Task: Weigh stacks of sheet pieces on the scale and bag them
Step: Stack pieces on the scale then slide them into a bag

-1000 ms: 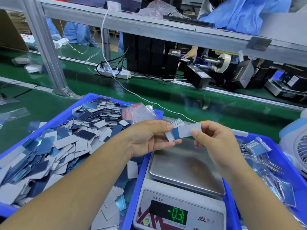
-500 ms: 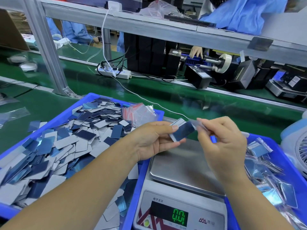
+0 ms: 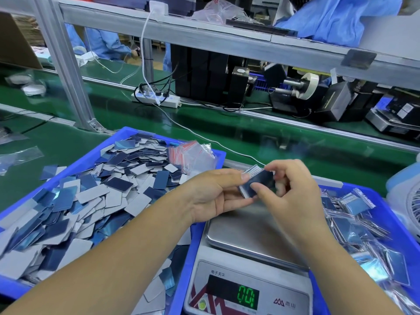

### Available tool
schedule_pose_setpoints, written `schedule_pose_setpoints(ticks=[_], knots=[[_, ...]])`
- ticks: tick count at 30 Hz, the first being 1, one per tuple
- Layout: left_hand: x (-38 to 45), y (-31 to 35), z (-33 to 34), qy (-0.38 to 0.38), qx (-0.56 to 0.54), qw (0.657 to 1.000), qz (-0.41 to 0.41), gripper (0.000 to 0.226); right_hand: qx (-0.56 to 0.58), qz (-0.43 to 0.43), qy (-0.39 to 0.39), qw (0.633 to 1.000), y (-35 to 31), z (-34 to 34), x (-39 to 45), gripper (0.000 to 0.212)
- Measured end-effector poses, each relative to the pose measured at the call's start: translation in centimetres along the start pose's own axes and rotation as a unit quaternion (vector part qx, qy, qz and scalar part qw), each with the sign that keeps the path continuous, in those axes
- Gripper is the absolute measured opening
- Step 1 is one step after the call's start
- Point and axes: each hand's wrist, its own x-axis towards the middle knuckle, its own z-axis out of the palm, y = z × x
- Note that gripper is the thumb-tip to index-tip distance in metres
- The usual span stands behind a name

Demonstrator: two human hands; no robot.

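Observation:
My left hand [image 3: 213, 194] holds a small stack of blue and grey sheet pieces [image 3: 255, 181] above the far edge of the scale [image 3: 250, 237]. My right hand [image 3: 293, 189] pinches the same stack from the right, thumb on its dark top piece. The steel pan of the scale is bare and its green display [image 3: 248, 296] reads 0.0. A blue tray [image 3: 113, 139] on the left is heaped with loose sheet pieces [image 3: 91, 196]. A bundle of small clear zip bags [image 3: 193, 153] lies at that tray's far right corner.
A second blue tray [image 3: 372, 196] on the right holds several filled bags [image 3: 356, 203]. A white fan [image 3: 409, 208] stands at the right edge. Behind runs a green conveyor [image 3: 227, 133] with a power strip [image 3: 156, 98], black machines and a metal frame post [image 3: 68, 64].
The stack has turned in my hands from its pale side to its dark side, and my right hand has closed in over it. The display went from -0.3 to 0.0.

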Motion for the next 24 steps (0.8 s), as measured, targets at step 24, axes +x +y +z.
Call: schedule_pose_setpoints(ticks=[24], knots=[[0.4, 0.0, -0.2, -0.032, 0.051, 0.997, 0.052, 0.032, 0.055, 0.037, -0.083, 0.994, -0.1, 0.6, -0.8, 0.033]])
